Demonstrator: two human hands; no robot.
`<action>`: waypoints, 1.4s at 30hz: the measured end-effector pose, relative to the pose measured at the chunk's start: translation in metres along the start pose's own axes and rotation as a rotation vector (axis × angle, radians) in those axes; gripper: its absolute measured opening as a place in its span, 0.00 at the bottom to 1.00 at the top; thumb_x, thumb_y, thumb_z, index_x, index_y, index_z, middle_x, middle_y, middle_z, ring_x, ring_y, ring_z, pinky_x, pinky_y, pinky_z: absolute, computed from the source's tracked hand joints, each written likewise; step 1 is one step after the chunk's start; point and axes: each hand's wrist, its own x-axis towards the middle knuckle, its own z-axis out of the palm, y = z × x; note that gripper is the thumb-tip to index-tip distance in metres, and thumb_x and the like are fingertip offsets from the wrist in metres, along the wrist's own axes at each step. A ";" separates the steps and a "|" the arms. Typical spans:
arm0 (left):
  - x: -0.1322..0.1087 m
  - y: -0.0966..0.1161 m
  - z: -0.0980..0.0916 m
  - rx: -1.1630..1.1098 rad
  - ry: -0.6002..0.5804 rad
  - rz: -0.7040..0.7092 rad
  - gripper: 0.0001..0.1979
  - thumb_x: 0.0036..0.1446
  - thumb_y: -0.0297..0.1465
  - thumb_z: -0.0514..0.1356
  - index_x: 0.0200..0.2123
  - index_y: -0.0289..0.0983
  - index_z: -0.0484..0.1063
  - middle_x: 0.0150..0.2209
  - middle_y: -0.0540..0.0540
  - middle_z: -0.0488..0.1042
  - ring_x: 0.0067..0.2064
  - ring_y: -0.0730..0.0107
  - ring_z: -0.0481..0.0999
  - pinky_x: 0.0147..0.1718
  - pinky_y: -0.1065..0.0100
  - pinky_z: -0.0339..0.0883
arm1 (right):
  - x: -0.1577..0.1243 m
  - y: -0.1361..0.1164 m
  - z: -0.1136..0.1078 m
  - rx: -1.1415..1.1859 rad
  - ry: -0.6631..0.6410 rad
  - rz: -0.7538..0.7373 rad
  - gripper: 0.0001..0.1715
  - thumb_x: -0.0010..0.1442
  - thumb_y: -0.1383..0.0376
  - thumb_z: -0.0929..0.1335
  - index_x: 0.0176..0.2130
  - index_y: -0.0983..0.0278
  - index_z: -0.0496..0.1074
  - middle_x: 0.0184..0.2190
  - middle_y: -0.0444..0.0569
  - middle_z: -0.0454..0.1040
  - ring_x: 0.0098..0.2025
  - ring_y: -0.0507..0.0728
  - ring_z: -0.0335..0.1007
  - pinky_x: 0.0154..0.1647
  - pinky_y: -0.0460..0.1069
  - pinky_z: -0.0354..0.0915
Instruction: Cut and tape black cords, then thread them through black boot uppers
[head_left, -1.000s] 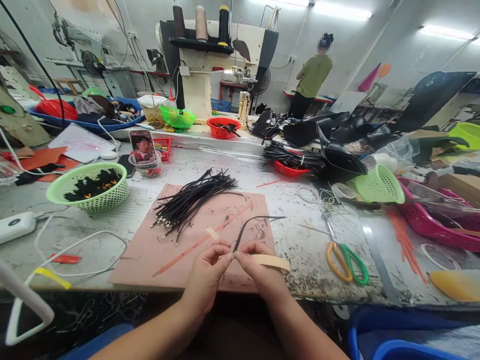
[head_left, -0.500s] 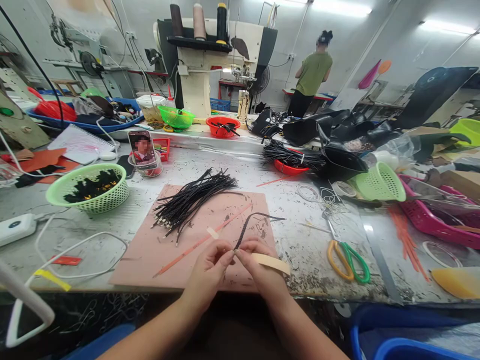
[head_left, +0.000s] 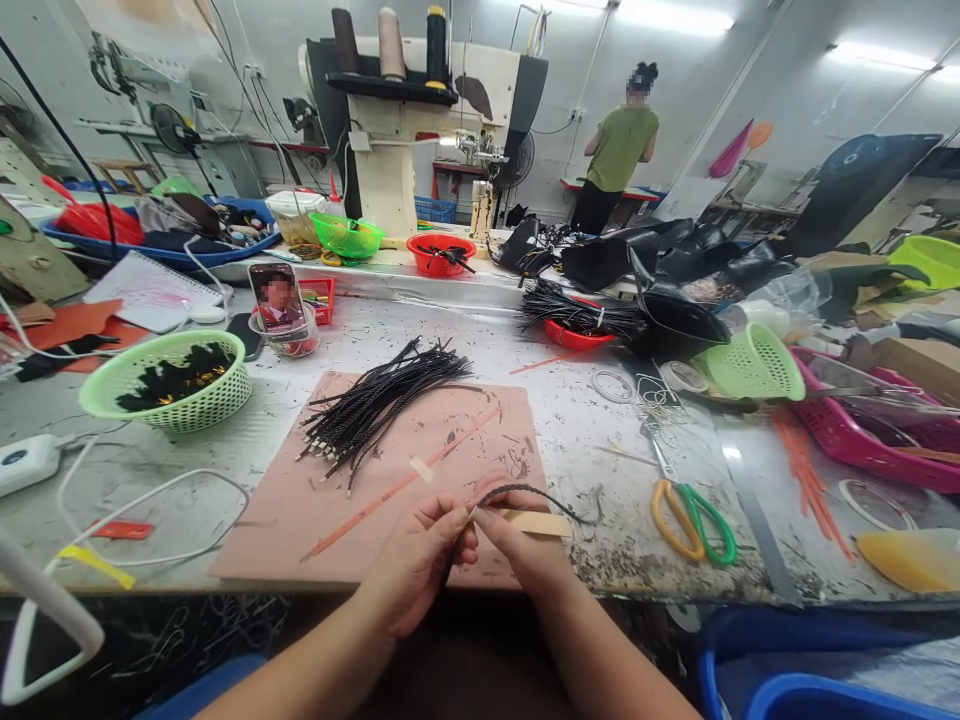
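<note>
My left hand (head_left: pixel 424 555) and my right hand (head_left: pixel 517 545) meet at the table's near edge, both pinched on one black braided cord (head_left: pixel 525 492). The cord arcs to the right over the pink mat (head_left: pixel 300 510). A strip of beige tape (head_left: pixel 536 522) sticks out to the right from my right hand's fingers. A bundle of similar black cords (head_left: pixel 382 400) lies on the mat farther back. A long orange strip (head_left: pixel 397 485) crosses the mat diagonally, with a small piece of tape on it.
Scissors with orange and green handles (head_left: pixel 690 518) lie to the right. A green basket (head_left: pixel 169 378) sits at the left, a tipped green basket (head_left: pixel 750 365) and a pink tray (head_left: pixel 870 445) at the right. A phone (head_left: pixel 274 297) leans in a cup. A person (head_left: pixel 619 150) stands far back.
The cord's free end has swung down and to the right, lying lower over the mat. My hands have shifted slightly toward me, the left one closing more around the cord.
</note>
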 end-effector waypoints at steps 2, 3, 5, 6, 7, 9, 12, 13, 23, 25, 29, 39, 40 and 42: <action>0.000 0.002 -0.001 0.083 0.014 0.065 0.15 0.34 0.37 0.71 0.21 0.34 0.70 0.19 0.52 0.69 0.23 0.77 0.65 0.26 0.74 0.56 | 0.000 -0.001 -0.001 -0.064 -0.002 -0.018 0.04 0.51 0.66 0.68 0.25 0.63 0.69 0.27 0.44 0.67 0.33 0.53 0.66 0.35 0.47 0.64; 0.000 0.002 -0.001 0.116 0.022 0.088 0.15 0.35 0.37 0.71 0.21 0.34 0.70 0.19 0.52 0.69 0.24 0.77 0.64 0.26 0.74 0.56 | 0.000 -0.001 -0.001 -0.085 -0.017 -0.032 0.04 0.51 0.67 0.68 0.25 0.63 0.69 0.27 0.44 0.66 0.32 0.52 0.65 0.34 0.47 0.63; -0.001 0.004 0.000 0.134 0.025 0.099 0.14 0.36 0.37 0.70 0.21 0.34 0.70 0.19 0.53 0.69 0.24 0.78 0.62 0.25 0.75 0.55 | 0.001 -0.002 -0.002 -0.097 -0.054 -0.067 0.03 0.52 0.67 0.67 0.26 0.63 0.69 0.28 0.44 0.66 0.32 0.52 0.65 0.33 0.46 0.62; -0.001 0.004 0.000 0.114 0.017 0.089 0.15 0.37 0.37 0.70 0.21 0.34 0.70 0.19 0.53 0.68 0.23 0.78 0.61 0.25 0.75 0.54 | 0.002 -0.003 -0.003 -0.098 -0.071 -0.079 0.04 0.52 0.67 0.67 0.26 0.62 0.70 0.27 0.44 0.66 0.31 0.52 0.64 0.33 0.46 0.62; -0.001 0.004 0.001 0.085 0.005 0.071 0.15 0.36 0.38 0.70 0.20 0.34 0.70 0.18 0.53 0.68 0.23 0.79 0.61 0.24 0.75 0.54 | 0.003 -0.003 -0.003 -0.098 -0.086 -0.085 0.04 0.52 0.67 0.67 0.26 0.62 0.70 0.27 0.43 0.66 0.31 0.51 0.64 0.33 0.46 0.62; -0.001 0.005 0.002 0.030 -0.021 0.028 0.16 0.35 0.38 0.70 0.20 0.33 0.69 0.17 0.53 0.67 0.21 0.80 0.60 0.23 0.76 0.53 | 0.005 -0.005 -0.005 -0.100 -0.127 -0.083 0.03 0.52 0.68 0.67 0.26 0.62 0.71 0.28 0.44 0.66 0.32 0.52 0.65 0.35 0.46 0.62; 0.000 0.005 0.002 0.003 -0.065 -0.062 0.17 0.34 0.38 0.71 0.20 0.33 0.69 0.16 0.53 0.66 0.19 0.81 0.60 0.20 0.77 0.52 | 0.007 -0.006 -0.009 -0.027 -0.206 -0.031 0.02 0.51 0.66 0.68 0.30 0.61 0.72 0.33 0.45 0.66 0.35 0.52 0.66 0.37 0.47 0.63; 0.000 0.005 0.001 -0.001 -0.082 -0.095 0.17 0.34 0.38 0.71 0.20 0.32 0.69 0.15 0.53 0.66 0.19 0.82 0.60 0.19 0.77 0.50 | 0.007 -0.007 -0.010 0.011 -0.225 -0.011 0.03 0.51 0.65 0.68 0.30 0.61 0.72 0.35 0.45 0.66 0.35 0.52 0.66 0.36 0.47 0.63; -0.002 0.005 0.001 0.160 -0.014 -0.026 0.20 0.33 0.43 0.70 0.22 0.33 0.72 0.20 0.50 0.72 0.21 0.78 0.67 0.20 0.76 0.57 | 0.009 0.001 -0.011 -0.039 -0.173 -0.092 0.04 0.51 0.67 0.68 0.25 0.62 0.68 0.30 0.44 0.66 0.33 0.51 0.65 0.34 0.46 0.62; -0.001 0.006 0.000 0.249 -0.004 0.083 0.18 0.34 0.43 0.69 0.22 0.33 0.74 0.20 0.50 0.72 0.24 0.75 0.68 0.26 0.74 0.61 | 0.008 0.000 -0.009 -0.095 -0.149 -0.123 0.06 0.51 0.68 0.68 0.24 0.62 0.66 0.29 0.43 0.65 0.32 0.51 0.64 0.34 0.46 0.62; -0.002 0.007 -0.004 0.370 0.000 0.210 0.17 0.40 0.43 0.66 0.19 0.33 0.73 0.18 0.50 0.70 0.25 0.73 0.66 0.28 0.71 0.60 | 0.004 -0.010 -0.005 -0.245 -0.144 -0.238 0.09 0.55 0.70 0.65 0.24 0.62 0.64 0.27 0.43 0.65 0.33 0.51 0.64 0.34 0.45 0.63; -0.003 0.011 -0.020 0.407 -0.059 -0.121 0.13 0.32 0.36 0.66 0.15 0.34 0.68 0.14 0.53 0.66 0.19 0.78 0.64 0.22 0.74 0.55 | 0.024 -0.005 -0.055 -0.901 -0.421 -0.617 0.11 0.56 0.73 0.61 0.30 0.63 0.70 0.31 0.49 0.72 0.34 0.54 0.67 0.35 0.49 0.63; -0.002 0.010 -0.023 0.401 -0.031 -0.154 0.12 0.32 0.35 0.66 0.15 0.34 0.68 0.13 0.53 0.67 0.18 0.78 0.64 0.20 0.75 0.53 | 0.029 0.001 -0.067 -0.982 -0.364 -0.550 0.12 0.56 0.72 0.60 0.30 0.63 0.71 0.32 0.50 0.72 0.35 0.55 0.67 0.37 0.50 0.63; 0.002 0.007 -0.027 0.368 0.003 -0.206 0.12 0.32 0.35 0.66 0.16 0.34 0.67 0.13 0.52 0.67 0.15 0.80 0.61 0.17 0.76 0.48 | 0.039 0.011 -0.089 -1.141 -0.267 -0.311 0.15 0.54 0.72 0.60 0.39 0.64 0.72 0.37 0.53 0.72 0.39 0.57 0.69 0.39 0.51 0.64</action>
